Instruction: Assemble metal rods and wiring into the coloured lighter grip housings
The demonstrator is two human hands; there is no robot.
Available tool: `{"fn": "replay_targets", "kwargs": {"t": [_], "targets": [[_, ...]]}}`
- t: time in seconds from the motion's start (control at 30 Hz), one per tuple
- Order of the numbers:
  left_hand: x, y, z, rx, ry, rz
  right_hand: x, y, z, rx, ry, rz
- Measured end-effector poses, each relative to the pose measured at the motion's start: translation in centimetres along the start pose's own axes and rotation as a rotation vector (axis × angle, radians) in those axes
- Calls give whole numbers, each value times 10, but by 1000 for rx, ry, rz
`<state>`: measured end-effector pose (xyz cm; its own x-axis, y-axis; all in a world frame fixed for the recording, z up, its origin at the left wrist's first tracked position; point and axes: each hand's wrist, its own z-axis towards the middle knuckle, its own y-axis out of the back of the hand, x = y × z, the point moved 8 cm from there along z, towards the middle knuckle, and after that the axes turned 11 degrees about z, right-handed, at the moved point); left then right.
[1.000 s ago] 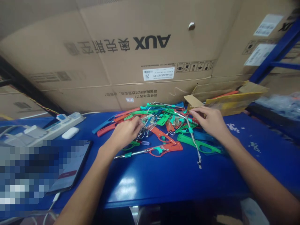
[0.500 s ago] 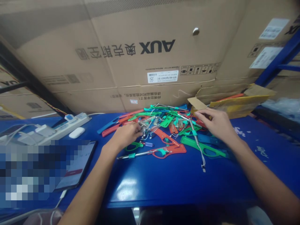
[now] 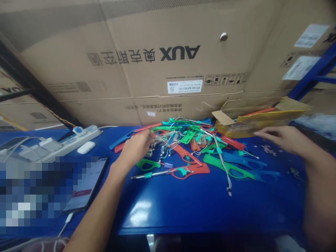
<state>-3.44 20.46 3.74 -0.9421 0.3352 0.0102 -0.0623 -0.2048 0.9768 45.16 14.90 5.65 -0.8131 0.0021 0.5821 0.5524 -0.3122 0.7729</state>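
At the left of a pile of gas lighter parts, my left hand has its fingers curled down among small clear and metal pieces; whatever they grip is hidden. My right hand hovers right of the pile, by the cardboard box, thumb and fingers pinched together. Nothing I can name shows in that pinch. Red lighter shells, green shells and blue shells make up much of the pile. A metal lighter tube with a teal piece and white wires lies across it. A small screwdriver rests near my left hand.
An open cardboard box with yellow tape stands at the back right. Small white bits lie beside it. Leftward are a power strip, a white earbud case and a tablet. A large carton walls the back.
My right hand has moved right, from above the pile to beside the box. My left hand has shifted slightly left and up, still at the small parts. The view has tilted slightly.
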Motion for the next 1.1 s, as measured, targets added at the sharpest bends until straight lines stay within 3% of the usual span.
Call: {"fn": "replay_targets", "kwargs": {"t": [0.1, 0.23, 0.5, 0.67, 0.83, 1.0, 1.1], "targets": [[-1, 7, 2, -79, 4, -54, -23, -12, 1, 182, -132, 28], [-14, 11, 3, -163, -77, -130, -29, -29, -8, 318, -214, 125], [-45, 17, 1, -234, -250, -273, -25, -35, -17, 335, -235, 229], [-53, 18, -2, -268, -333, -318, -14, -30, -16, 297, -169, 225], [-60, 17, -7, -263, -343, -338, 27, -39, -13, 274, 12, 235], [-82, 17, -17, -224, -447, -411, 99, -89, -35, 470, 272, 330], [-98, 19, -24, -257, -564, -442, 138, -105, -48, 426, 405, 391]]}}
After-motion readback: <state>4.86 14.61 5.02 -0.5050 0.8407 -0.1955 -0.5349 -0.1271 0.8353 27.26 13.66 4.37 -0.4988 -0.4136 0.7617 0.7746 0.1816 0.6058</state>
